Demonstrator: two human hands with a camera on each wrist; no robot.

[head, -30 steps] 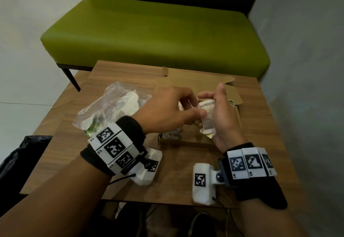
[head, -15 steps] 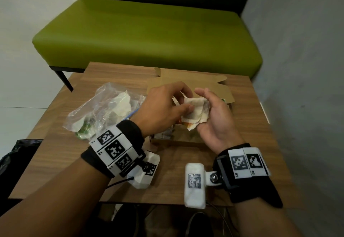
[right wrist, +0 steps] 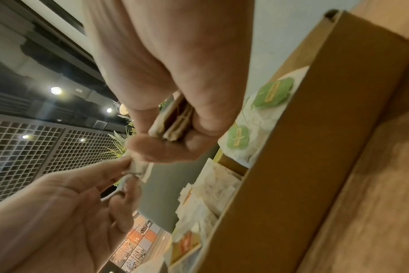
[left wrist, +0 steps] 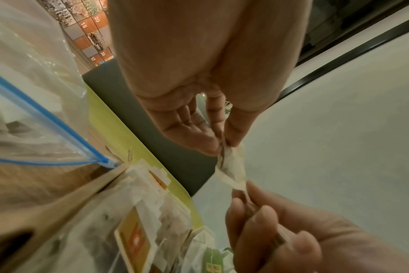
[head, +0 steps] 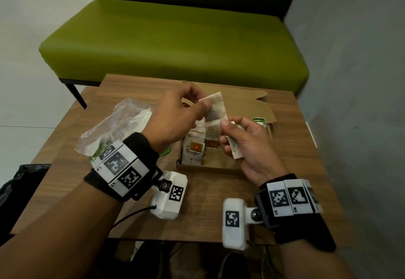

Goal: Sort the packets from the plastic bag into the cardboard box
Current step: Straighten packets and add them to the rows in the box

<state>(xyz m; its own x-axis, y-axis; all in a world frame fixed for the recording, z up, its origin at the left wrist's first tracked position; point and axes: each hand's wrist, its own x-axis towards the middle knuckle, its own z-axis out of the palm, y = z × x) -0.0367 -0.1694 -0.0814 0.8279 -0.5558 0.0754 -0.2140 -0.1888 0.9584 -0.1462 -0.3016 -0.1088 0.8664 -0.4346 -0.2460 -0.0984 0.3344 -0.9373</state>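
Above the open cardboard box [head: 208, 167], my left hand [head: 202, 105] pinches a white tea-bag packet [head: 215, 106] by its upper edge. The packet [left wrist: 231, 167] stretches down to my right hand [head: 225, 134], whose thumb touches its lower end. That hand also grips a small stack of packets [head: 235, 152] in curled fingers; the stack [right wrist: 175, 121] shows edge-on in the right wrist view. Orange-tagged packets [head: 196, 147] lie in the box's left part and green-tagged ones [head: 259, 122] at its far right. The clear plastic bag [head: 118, 125], with packets inside, lies left of the box.
The box stands on a small wooden table [head: 210, 219] with its flap [head: 247, 105] folded back. A green bench [head: 175, 37] sits behind the table and a grey wall [head: 355, 81] runs along the right. A black bag [head: 19, 182] lies at the left edge.
My left hand has lifted one packet up and away from the stack in my right hand. Both hands now sit a little apart, and the box's contents show between them.
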